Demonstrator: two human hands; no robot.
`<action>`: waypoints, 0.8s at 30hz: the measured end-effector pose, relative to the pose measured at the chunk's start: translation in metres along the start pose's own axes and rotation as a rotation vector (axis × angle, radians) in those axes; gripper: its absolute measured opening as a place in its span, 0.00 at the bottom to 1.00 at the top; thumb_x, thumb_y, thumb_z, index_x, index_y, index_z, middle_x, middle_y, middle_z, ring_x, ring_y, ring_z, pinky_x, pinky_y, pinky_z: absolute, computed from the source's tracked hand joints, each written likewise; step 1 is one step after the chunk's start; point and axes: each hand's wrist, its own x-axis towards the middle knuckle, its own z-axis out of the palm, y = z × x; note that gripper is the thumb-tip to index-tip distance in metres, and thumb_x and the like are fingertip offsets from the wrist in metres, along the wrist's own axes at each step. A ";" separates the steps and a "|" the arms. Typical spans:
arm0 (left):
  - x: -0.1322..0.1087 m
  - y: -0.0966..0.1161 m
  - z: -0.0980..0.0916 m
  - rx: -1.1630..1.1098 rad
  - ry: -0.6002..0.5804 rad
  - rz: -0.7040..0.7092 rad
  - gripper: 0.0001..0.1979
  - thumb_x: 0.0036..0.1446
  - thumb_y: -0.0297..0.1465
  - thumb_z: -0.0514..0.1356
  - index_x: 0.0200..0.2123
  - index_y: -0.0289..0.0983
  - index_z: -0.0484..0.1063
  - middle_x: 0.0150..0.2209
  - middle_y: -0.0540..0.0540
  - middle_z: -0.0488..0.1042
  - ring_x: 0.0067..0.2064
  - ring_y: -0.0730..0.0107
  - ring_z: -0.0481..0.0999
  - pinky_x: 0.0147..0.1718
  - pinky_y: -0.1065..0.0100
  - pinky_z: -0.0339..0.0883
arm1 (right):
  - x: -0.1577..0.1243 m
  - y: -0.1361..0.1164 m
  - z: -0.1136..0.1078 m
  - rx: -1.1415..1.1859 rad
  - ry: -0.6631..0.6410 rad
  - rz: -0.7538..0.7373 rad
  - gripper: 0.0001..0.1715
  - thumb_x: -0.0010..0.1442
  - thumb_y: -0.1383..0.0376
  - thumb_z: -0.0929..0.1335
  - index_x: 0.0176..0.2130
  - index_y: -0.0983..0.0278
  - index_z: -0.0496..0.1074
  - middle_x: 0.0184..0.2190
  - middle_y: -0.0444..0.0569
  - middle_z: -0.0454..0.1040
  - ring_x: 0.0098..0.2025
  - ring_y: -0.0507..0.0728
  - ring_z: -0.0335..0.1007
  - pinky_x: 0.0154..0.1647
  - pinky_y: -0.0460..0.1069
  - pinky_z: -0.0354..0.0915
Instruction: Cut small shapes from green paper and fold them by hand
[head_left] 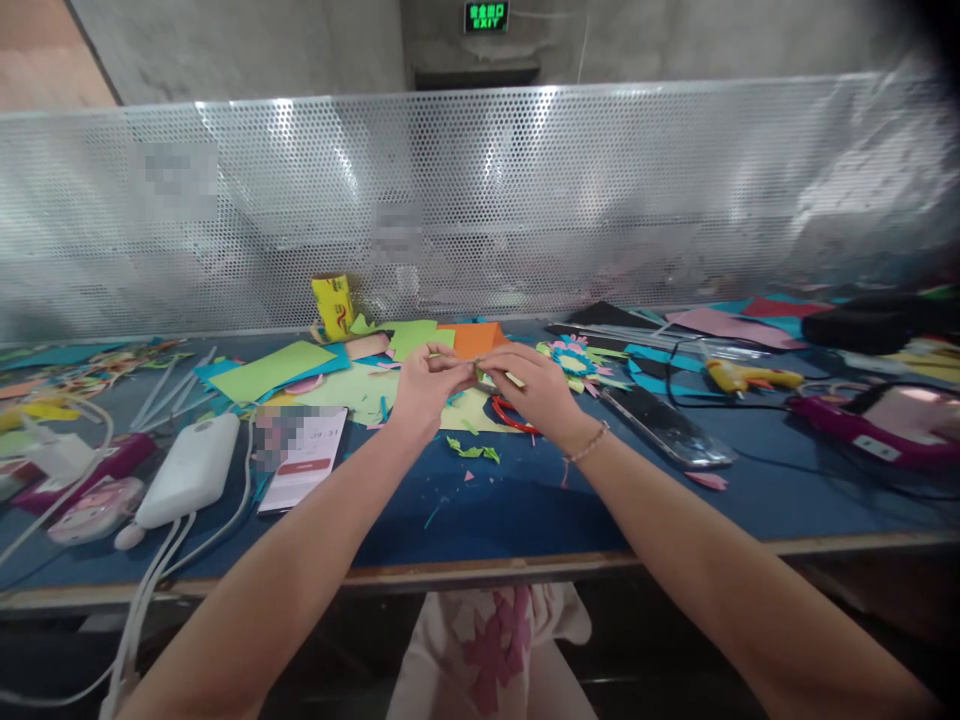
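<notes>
My left hand (427, 380) and my right hand (536, 385) meet over the middle of the table, with thumbs and fingers pinched together. Between the fingertips shows a small bit of green paper (479, 371), mostly covered by the fingers. Red loops (514, 413), looking like scissor handles, are just under my right hand. Below the hands lie crumpled green paper scraps (472, 450) and a tiny pink scrap (469, 476). To the right of my right hand is a layered blue paper flower (571, 355) with pink bits.
A white power bank (191, 470) with cables and a lit phone (306, 455) lie left. On the right are a dark phone (667, 428), a yellow glue gun (750, 377) and a purple power strip (874, 430). Coloured paper sheets (274, 370) spread before a perforated metal screen (465, 200).
</notes>
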 end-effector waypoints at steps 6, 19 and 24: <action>-0.001 0.002 -0.001 -0.038 -0.047 -0.017 0.15 0.40 0.25 0.63 0.30 0.36 0.58 0.25 0.51 0.71 0.28 0.74 0.74 0.39 0.61 0.68 | 0.001 -0.004 0.000 0.018 0.041 -0.010 0.10 0.57 0.69 0.61 0.35 0.59 0.70 0.34 0.48 0.73 0.39 0.53 0.68 0.42 0.52 0.66; 0.000 0.006 -0.003 -0.006 0.001 -0.016 0.18 0.38 0.23 0.65 0.30 0.35 0.58 0.24 0.50 0.72 0.27 0.72 0.74 0.37 0.61 0.69 | 0.002 -0.009 0.004 0.325 0.042 0.266 0.06 0.54 0.67 0.63 0.35 0.62 0.67 0.35 0.49 0.71 0.38 0.53 0.69 0.38 0.50 0.68; 0.002 -0.001 -0.004 0.059 0.004 0.023 0.18 0.36 0.26 0.66 0.30 0.36 0.60 0.24 0.49 0.73 0.28 0.72 0.74 0.34 0.63 0.70 | 0.003 -0.008 0.011 0.543 0.046 0.573 0.07 0.54 0.61 0.64 0.32 0.63 0.65 0.28 0.46 0.69 0.30 0.51 0.68 0.30 0.47 0.68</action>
